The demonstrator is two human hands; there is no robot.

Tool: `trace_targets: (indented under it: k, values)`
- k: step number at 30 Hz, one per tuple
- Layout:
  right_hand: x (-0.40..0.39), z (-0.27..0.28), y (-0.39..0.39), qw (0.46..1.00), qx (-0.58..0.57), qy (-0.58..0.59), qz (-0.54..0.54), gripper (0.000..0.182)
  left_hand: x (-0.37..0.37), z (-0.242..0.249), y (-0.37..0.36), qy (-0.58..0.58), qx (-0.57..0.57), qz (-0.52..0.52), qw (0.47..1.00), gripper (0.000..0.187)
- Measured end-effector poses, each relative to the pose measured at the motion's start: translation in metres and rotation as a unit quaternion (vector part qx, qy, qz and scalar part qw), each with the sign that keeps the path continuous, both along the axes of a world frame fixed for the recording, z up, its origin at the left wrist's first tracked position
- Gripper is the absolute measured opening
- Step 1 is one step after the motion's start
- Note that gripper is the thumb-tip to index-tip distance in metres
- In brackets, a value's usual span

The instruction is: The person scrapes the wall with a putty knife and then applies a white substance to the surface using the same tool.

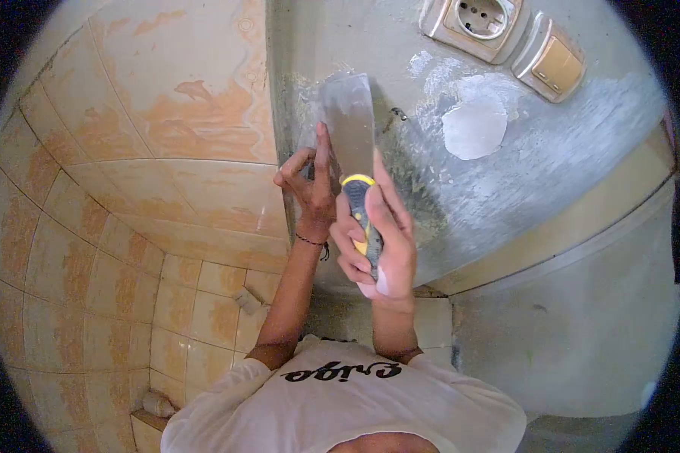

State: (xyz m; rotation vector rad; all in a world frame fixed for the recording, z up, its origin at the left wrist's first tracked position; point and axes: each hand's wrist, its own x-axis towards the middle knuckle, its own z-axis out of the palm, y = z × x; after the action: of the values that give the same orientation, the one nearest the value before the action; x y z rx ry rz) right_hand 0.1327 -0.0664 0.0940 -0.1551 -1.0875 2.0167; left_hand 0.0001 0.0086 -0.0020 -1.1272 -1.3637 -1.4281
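My right hand (381, 234) is closed around the black and yellow handle of a putty knife (347, 124). Its wide, smeared metal blade points up in front of the grey wall (423, 189). White residue marks the heel of this hand. Beside the blade, my left hand (310, 181) has its index finger stretched up at the blade's left edge, while the other fingers curl in. A greyish shape shows by those curled fingers; I cannot make out what it is. To the right of the blade, a round white filler patch (474, 128) sits on the wall amid white smears.
A wall socket (482, 16) and a light switch (557, 64) are at the upper right. A small dark hole (398, 114) shows near the blade. Orange-patterned tiles (189, 98) cover the left side. A light block-like piece (247, 300) is at the lower left.
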Motion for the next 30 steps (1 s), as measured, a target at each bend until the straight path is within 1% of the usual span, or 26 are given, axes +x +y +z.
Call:
trace_targets:
  k: [2,4,7,10,12,13,14,15,17,18,20,21,23,24,25,27,30]
  values:
    - [0.009,-0.002,-0.004,1.0,-0.002,-0.001,-0.006,0.054,0.001,0.003,-0.004,0.008,0.018,-0.003,1.0,0.053]
    - [0.017,-0.001,-0.007,1.0,-0.007,-0.006,-0.009,0.055,0.009,0.019,-0.018,-0.019,-0.018,-0.016,1.0,0.057]
    - [0.001,0.004,0.003,1.0,-0.006,0.007,0.001,0.055,0.009,0.009,-0.008,-0.021,0.01,0.0,1.0,0.056]
    - [-0.006,0.009,-0.001,1.0,0.023,-0.004,0.011,0.055,0.007,-0.004,-0.001,0.0,0.0,-0.001,1.0,0.055]
    - [0.005,0.006,-0.006,1.0,0.009,0.007,0.009,0.054,-0.002,-0.009,0.001,0.024,-0.006,0.007,1.0,0.054]
    - [0.01,0.004,-0.009,1.0,-0.002,0.014,0.011,0.054,-0.005,-0.005,0.0,0.033,-0.006,0.015,0.999,0.054]
    - [0.014,0.005,-0.013,1.0,-0.017,0.004,-0.009,0.054,-0.002,-0.002,-0.003,0.014,0.001,0.012,1.0,0.056]
    - [0.012,0.005,-0.011,1.0,-0.016,0.001,-0.004,0.054,0.003,0.008,-0.011,0.011,0.003,0.016,1.0,0.056]
    - [0.005,0.006,-0.007,1.0,-0.009,-0.001,-0.003,0.054,0.011,0.023,-0.024,-0.018,-0.022,-0.033,0.999,0.052]
    - [-0.004,0.004,-0.002,1.0,-0.014,-0.006,-0.013,0.054,0.006,0.013,-0.017,-0.018,-0.024,-0.035,0.999,0.052]
    - [-0.006,0.006,-0.007,1.0,-0.004,-0.01,-0.007,0.054,-0.006,-0.013,0.006,0.027,0.02,0.042,0.999,0.048]
    - [-0.007,0.008,-0.008,1.0,0.008,-0.012,0.005,0.054,-0.002,-0.012,0.002,0.028,0.021,0.041,0.999,0.048]
    - [0.003,0.004,-0.014,1.0,-0.001,0.008,0.012,0.054,0.006,-0.003,-0.013,-0.035,-0.068,-0.013,0.997,0.049]
    - [0.008,0.003,-0.016,1.0,-0.014,0.003,0.003,0.054,0.011,0.01,-0.014,-0.042,0.014,-0.047,0.998,0.052]
    - [0.011,0.003,-0.017,1.0,-0.027,-0.003,-0.006,0.054,0.009,0.012,-0.016,-0.043,0.017,-0.044,0.998,0.052]
    - [0.007,0.004,-0.013,1.0,-0.026,0.002,-0.009,0.054,0.007,0.012,-0.02,-0.024,-0.065,0.007,0.998,0.052]
    - [0.0,0.007,-0.012,1.0,0.001,-0.001,-0.01,0.054,0.008,0.011,-0.014,-0.025,-0.029,-0.002,0.999,0.052]
